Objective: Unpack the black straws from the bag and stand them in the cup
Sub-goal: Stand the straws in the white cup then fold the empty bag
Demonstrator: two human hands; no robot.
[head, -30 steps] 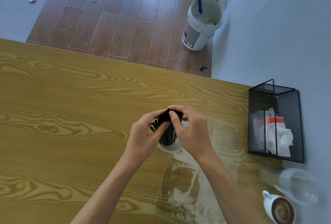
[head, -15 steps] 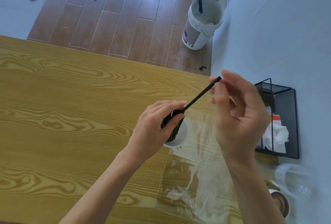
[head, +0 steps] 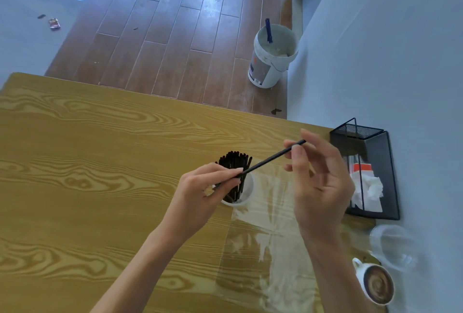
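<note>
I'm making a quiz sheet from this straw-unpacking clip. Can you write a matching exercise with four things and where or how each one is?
Things:
1. single straw
2. straw bundle
3. clear bag
4. bucket

States:
A. lying flat on the table
B. standing in the white cup
C. on the floor by the wall
D. held between both hands, left hand and right hand

Pairs: 1-D, 2-B, 3-A, 4-C

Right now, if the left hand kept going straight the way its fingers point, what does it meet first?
Probably the bundle of black straws in the white cup: the left hand points up-right with fingertips already beside them, pinching the single straw. Depth is unclear from one view.
</note>
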